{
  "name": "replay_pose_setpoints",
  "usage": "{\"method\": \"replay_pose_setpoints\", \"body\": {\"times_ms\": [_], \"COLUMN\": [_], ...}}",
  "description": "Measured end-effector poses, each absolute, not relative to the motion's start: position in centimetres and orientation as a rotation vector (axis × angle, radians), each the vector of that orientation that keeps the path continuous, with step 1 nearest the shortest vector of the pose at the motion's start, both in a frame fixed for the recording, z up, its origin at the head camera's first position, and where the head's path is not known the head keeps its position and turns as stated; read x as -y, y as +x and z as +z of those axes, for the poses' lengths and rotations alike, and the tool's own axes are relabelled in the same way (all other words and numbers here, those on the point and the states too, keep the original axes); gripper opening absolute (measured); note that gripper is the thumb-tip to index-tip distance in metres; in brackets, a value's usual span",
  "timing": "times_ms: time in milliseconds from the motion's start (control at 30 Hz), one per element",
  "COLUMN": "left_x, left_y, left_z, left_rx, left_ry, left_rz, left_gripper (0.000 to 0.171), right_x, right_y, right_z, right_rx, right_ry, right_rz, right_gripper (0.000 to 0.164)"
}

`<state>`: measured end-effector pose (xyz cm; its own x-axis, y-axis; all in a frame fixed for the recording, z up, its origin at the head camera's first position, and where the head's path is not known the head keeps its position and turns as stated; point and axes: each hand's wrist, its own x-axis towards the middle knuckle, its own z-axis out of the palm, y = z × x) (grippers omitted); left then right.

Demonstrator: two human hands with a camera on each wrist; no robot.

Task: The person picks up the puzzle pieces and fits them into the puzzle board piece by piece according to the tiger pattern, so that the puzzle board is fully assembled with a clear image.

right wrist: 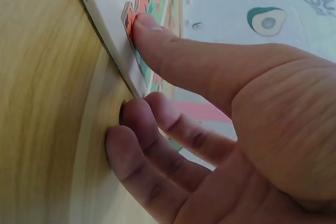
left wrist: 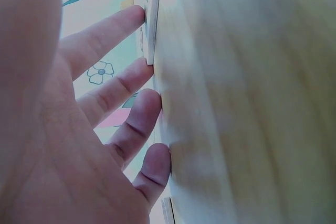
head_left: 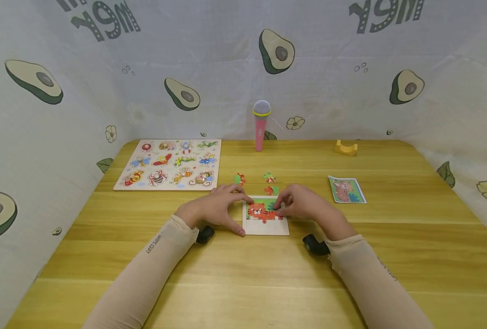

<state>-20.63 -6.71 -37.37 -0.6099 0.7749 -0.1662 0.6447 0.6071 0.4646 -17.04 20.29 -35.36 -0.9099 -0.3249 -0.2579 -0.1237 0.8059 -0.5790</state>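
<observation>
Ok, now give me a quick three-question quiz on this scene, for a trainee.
1. True or false: the pink microphone is lying on its side.
2. Multiple choice: which part of the puzzle tray is bare? A: the part farthest from the person. B: the part nearest the person. C: no part.
3. Short answer: which hand's thumb rests on the tiger puzzle?

Key:
1. False; the pink microphone stands upright near the back of the table.
2. B.
3. The right hand.
</observation>
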Motion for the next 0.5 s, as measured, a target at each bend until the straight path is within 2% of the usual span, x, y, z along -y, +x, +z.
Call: {"method": "replay_pose_setpoints", "body": {"times_ms": [500], "left_x": [6.6], "left_y": [-20.51], "left_z": [-37.34], "left_rx": [-2.487], "left_ry": [1.147], "left_rz": [0.501], "left_gripper": [0.082], "right_x": [-20.67], "right_y": [-17.04], "right_z": [-35.46], "right_rx": [-2.653], "right_ry": [-0.328], "right_rz": [-0.838], "right_gripper": [0.005]}}
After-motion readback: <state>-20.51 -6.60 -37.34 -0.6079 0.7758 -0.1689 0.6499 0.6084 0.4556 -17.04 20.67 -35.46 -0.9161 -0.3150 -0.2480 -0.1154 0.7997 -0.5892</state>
